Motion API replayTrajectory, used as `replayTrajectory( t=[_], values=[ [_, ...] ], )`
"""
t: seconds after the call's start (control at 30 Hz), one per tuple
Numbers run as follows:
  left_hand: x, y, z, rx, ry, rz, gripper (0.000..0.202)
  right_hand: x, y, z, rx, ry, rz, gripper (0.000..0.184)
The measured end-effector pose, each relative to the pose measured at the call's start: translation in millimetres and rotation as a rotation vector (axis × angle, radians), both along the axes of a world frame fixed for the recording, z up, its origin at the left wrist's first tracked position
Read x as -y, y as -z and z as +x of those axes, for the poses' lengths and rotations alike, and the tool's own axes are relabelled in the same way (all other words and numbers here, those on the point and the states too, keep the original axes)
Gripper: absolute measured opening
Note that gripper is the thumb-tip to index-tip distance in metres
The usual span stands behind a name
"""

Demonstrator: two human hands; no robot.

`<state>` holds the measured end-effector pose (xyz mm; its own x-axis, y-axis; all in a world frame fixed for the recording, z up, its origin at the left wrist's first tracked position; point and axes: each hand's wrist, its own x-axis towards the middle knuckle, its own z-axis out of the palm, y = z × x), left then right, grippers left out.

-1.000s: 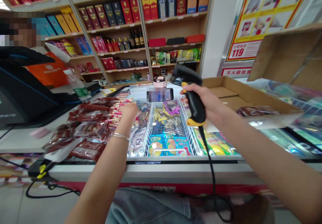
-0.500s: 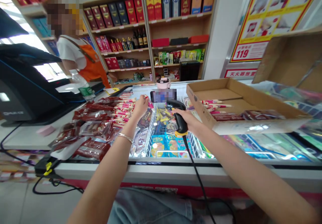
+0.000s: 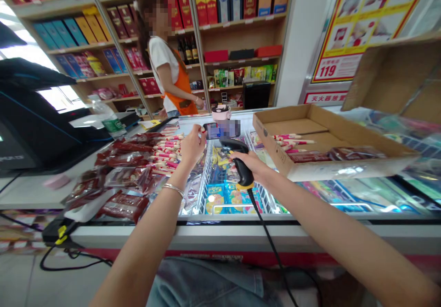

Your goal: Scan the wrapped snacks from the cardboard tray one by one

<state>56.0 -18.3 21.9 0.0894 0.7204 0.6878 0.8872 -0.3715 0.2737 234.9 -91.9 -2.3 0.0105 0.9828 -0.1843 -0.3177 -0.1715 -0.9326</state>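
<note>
Standing at the far left, a black checkout machine (image 3: 31,118) fills the end of the counter, with a small pink block (image 3: 57,181) in front of it and a clear, green-labelled bottle (image 3: 112,121) just to its right. Next come brown vacuum-packed packets (image 3: 122,206) heaped on the freezer's edge, and against them a pile of pink-and-cream sticks (image 3: 165,153). Behind, a co-worker (image 3: 177,79) in an orange apron stands before the shelves.

Beside the pile, the left hand (image 3: 193,145) is raised, its fingertips pinched together on a stick snack (image 3: 203,131) that is mostly hidden, only its tip showing next to the phone (image 3: 214,131). A pink cup (image 3: 220,111) sits beyond the phone. Below lies a white wire basket (image 3: 206,171) containing blue packets (image 3: 234,199).

To the right of the phone, the right hand (image 3: 254,163) grips a black-and-yellow scanner (image 3: 244,173), its head pointing towards the left hand and its cord hanging down. Farther right, an open cardboard box (image 3: 330,171) rests on the freezer, holding several more sticks and brown packets. A red-and-yellow poster (image 3: 365,31) hangs behind it.
</note>
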Motion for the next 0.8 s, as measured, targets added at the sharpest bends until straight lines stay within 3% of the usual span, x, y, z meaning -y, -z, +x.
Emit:
replayTrajectory(
  t=[0.53,0.8],
  values=[
    [1.4,0.5,1.3,0.06,0.026,0.109,0.027,3.5,-5.0,-0.2,0.022,0.004,-0.012,0.005],
    [2.7,0.5,2.9,0.05,0.009,0.085,0.035,11.9,-17.8,-1.0,0.001,0.024,-0.058,0.008]
  ],
)
